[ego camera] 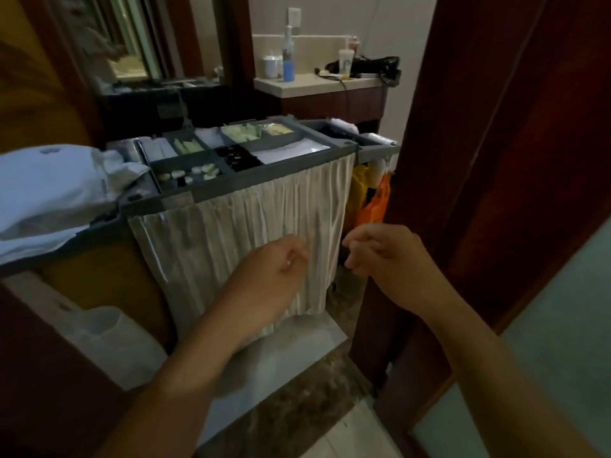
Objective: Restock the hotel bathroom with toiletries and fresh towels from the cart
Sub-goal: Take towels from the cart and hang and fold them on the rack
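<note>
The housekeeping cart's grey top tray (211, 190) has compartments with small round soaps (191, 171), dark bottle caps (236, 157), pale green packets (241, 132) and white folded items (291, 150). A pleated beige curtain (231, 239) hangs over the cart's front and hides the shelves behind it. My left hand (277, 262) hovers in front of the curtain's lower right part, fingers loosely curled with nothing seen in them. My right hand (380, 249) is at the curtain's right edge, thumb and fingers curled together. Whether it pinches the fabric is unclear.
A white linen bag (49, 196) bulges at the cart's left. Orange and yellow plastic bags (373, 200) hang at its right end. A dark wooden door frame (463, 160) stands close on the right. Behind the cart is a counter (297, 84) with bottles and a black hair dryer.
</note>
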Tool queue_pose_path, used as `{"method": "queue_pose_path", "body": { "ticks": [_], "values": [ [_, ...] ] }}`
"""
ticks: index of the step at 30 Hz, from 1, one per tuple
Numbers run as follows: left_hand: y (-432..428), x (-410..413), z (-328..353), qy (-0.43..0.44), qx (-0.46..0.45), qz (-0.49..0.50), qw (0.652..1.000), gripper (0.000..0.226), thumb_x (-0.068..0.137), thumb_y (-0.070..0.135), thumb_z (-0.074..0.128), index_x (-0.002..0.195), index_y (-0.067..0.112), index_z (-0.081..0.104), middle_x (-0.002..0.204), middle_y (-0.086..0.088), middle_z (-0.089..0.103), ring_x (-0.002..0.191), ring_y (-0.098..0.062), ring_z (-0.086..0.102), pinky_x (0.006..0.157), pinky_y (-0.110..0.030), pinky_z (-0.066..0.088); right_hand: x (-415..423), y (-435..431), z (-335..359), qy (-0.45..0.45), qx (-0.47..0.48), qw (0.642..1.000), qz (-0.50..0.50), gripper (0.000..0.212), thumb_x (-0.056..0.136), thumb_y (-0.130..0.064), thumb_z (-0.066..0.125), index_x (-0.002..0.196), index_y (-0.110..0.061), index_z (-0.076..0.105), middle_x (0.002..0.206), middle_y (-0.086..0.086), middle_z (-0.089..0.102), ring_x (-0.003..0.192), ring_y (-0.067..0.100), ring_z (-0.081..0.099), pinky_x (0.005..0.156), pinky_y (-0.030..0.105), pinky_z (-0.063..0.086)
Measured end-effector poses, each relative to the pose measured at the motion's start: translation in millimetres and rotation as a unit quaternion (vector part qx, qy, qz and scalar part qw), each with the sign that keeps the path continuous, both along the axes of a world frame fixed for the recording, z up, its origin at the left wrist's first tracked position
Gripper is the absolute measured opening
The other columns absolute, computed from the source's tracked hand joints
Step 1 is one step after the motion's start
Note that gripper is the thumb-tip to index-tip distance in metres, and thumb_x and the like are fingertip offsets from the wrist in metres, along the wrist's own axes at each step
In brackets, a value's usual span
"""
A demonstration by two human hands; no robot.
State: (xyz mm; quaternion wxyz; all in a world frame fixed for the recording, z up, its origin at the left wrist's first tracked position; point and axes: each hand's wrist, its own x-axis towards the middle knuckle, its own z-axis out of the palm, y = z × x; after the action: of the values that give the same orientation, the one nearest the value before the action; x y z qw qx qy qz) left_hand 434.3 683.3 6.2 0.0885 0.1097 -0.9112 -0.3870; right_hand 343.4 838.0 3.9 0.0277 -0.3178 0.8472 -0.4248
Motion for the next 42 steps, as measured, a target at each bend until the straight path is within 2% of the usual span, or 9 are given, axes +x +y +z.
{"method": "queue_pose_path", "body": {
  "ticks": [4,7,11,19,31,34,36,39,42],
  "values": [
    [-9.6,-27.4,6.2,-0.008,-0.012,0.045,0.999,0.024,0.098,0.029,0.036,0.106,0.022,0.058,0.095,-0.001,0.062,0.088,-0.017,0.059,0.080,-0.032,0.047,-43.7,-17.4,0.5,-0.023,-0.055,0.998,0.037,0.015,0.093,-0.019,0.051,0.088,-0.025,0.064,0.074,-0.006,0.067,0.071,0.005,0.065,0.075,0.035,0.057],
    [-18.6,-47.7,9.2,0.000,-0.020,0.058,0.998,0.024,0.097,0.031,0.037,0.106,0.025,0.058,0.097,-0.002,0.064,0.090,-0.016,0.060,0.082,-0.035,0.048,-69.5,-34.0,-5.5,-0.056,-0.070,0.994,0.063,0.017,0.093,-0.018,0.051,0.086,-0.029,0.063,0.072,-0.005,0.067,0.070,0.001,0.065,0.069,0.020,0.053],
    [-31.8,-81.1,-1.8,0.003,-0.046,0.051,0.998,0.023,0.096,0.034,0.039,0.110,0.027,0.056,0.100,0.013,0.059,0.095,-0.005,0.057,0.085,-0.032,0.049,-103.6,-57.2,-15.9,-0.080,-0.067,0.992,0.076,0.016,0.093,-0.016,0.051,0.091,-0.023,0.065,0.074,-0.005,0.068,0.069,0.000,0.064,0.063,0.010,0.048],
    [-113.4,-159.1,-21.0,0.009,-0.044,0.055,0.997,0.029,0.092,0.043,0.039,0.106,0.025,0.057,0.100,0.011,0.061,0.094,-0.009,0.058,0.086,-0.040,0.049,-176.3,-128.0,-19.4,-0.116,-0.041,0.987,0.102,0.018,0.094,-0.012,0.051,0.088,-0.019,0.067,0.072,-0.001,0.068,0.064,0.002,0.064,0.057,0.006,0.044],
    [-252.9,-266.7,-16.0,0.019,-0.007,0.100,0.995,0.016,0.092,0.035,0.048,0.099,0.027,0.060,0.087,0.012,0.062,0.080,-0.005,0.059,0.075,-0.032,0.051,-291.8,-262.9,-15.0,-0.131,-0.030,0.984,0.118,0.016,0.093,-0.015,0.052,0.092,-0.018,0.067,0.079,0.000,0.070,0.068,0.004,0.066,0.058,0.007,0.046],
    [-284.6,-282.7,-24.6,-0.005,0.022,0.123,0.992,0.016,0.093,0.031,0.048,0.098,0.024,0.061,0.087,0.010,0.063,0.081,-0.008,0.061,0.074,-0.028,0.048,-316.1,-297.8,-15.3,-0.152,-0.052,0.976,0.148,0.017,0.093,-0.006,0.051,0.091,-0.011,0.067,0.078,0.007,0.070,0.064,0.005,0.065,0.056,0.008,0.046],
    [-306.8,-290.9,-31.2,-0.027,0.054,0.146,0.987,0.019,0.094,0.028,0.047,0.100,0.019,0.062,0.092,0.003,0.067,0.086,-0.013,0.063,0.080,-0.032,0.050,-332.9,-322.7,-16.4,-0.165,-0.053,0.970,0.172,0.017,0.092,-0.004,0.051,0.092,-0.009,0.066,0.079,0.010,0.069,0.063,0.006,0.064,0.058,0.009,0.048],
    [-338.2,-298.9,-36.7,-0.041,0.077,0.193,0.977,0.021,0.095,0.031,0.045,0.103,0.020,0.061,0.096,0.003,0.066,0.089,-0.010,0.064,0.084,-0.033,0.050,-359.8,-364.8,-22.7,-0.186,-0.041,0.958,0.215,0.018,0.094,-0.007,0.050,0.092,-0.013,0.067,0.078,0.006,0.069,0.061,0.004,0.064,0.058,0.011,0.050],
    [-365.4,-304.3,-34.8,-0.031,0.074,0.257,0.963,0.016,0.096,0.032,0.043,0.095,0.027,0.059,0.091,0.008,0.063,0.090,-0.011,0.061,0.080,-0.028,0.047,-379.7,-410.3,-25.5,-0.190,-0.015,0.939,0.287,0.019,0.095,-0.012,0.050,0.088,-0.020,0.066,0.077,0.000,0.069,0.064,0.004,0.065,0.060,0.015,0.050]
  ]
}}
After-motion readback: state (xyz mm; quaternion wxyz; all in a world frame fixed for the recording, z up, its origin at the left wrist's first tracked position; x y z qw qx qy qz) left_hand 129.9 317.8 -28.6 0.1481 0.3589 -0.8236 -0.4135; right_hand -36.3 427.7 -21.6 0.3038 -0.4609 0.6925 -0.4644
